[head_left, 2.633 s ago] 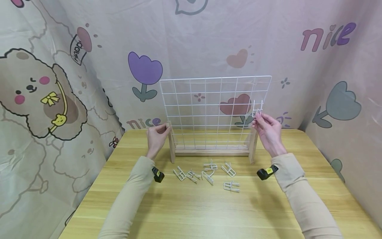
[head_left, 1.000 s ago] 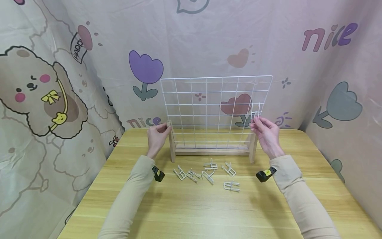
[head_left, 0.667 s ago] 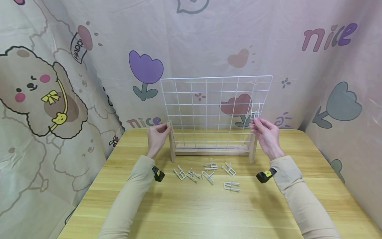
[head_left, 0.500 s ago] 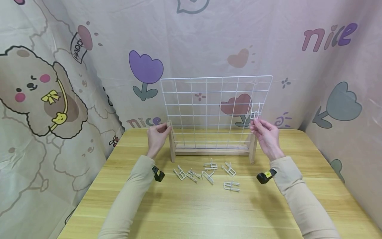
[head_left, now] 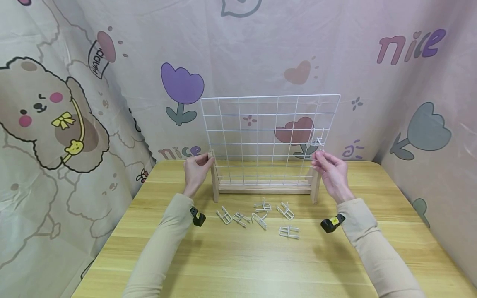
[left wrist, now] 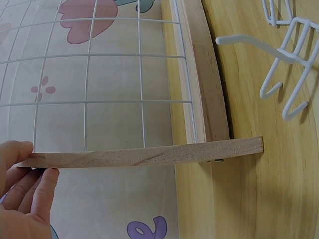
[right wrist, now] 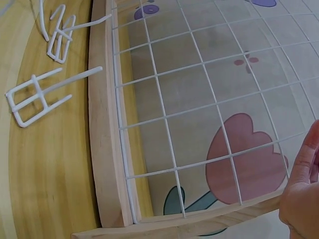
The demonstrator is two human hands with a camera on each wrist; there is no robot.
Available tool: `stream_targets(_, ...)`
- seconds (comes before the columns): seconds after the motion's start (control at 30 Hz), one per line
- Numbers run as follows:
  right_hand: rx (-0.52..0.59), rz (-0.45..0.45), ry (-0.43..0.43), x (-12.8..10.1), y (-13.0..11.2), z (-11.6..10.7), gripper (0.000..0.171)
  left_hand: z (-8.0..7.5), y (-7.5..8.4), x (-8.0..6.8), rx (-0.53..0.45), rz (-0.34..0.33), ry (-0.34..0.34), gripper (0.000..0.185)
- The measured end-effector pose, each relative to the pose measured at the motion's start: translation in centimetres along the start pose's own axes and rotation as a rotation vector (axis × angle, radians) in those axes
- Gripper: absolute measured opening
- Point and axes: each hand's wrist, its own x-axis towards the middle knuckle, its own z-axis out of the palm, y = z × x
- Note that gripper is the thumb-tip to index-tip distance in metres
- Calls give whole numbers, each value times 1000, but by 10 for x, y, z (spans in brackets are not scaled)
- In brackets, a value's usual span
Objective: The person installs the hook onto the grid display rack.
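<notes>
A white wire grid panel (head_left: 258, 97) stands in a wooden base (head_left: 264, 191) with two uprights. My left hand (head_left: 194, 171) grips the top of the left upright (left wrist: 149, 156) between thumb and fingers. At the panel's right side my right hand (head_left: 334, 173) pinches the lower end of a white wire hook (head_left: 316, 142). The hook overlaps the grid wires, tilted, above my fingertips. In the right wrist view only part of this hand shows at the right edge, and the held hook is out of sight.
Several more white wire hooks lie scattered on the wooden table (head_left: 238, 265) in front of the base, one (head_left: 289, 232) nearer than the others. Two of them appear large in the right wrist view. A printed curtain (head_left: 246, 54) hangs close behind the panel.
The right hand has moved slightly down and left with the hook. The hook, upright against the grid before, is now tilted. The left hand has stayed on the upright.
</notes>
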Motion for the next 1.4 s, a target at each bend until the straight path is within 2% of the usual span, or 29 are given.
stream_targets(0.47, -70, 49, 5, -9, 9, -11, 12, 1, 0, 0, 1, 3, 1, 27)
stream_targets(0.73, -109, 98, -42, -17, 18, -24, 15, 1, 0, 0, 2, -5, -4, 28)
stream_targets(1.13, -354, 265, -71, -30, 38, -45, 15, 0, -1, 1, 25, -3, 4, 29)
stream_targets(1.4, -522, 325, -158, -35, 51, -61, 18, 0, 0, 1, 23, 2, 4, 28)
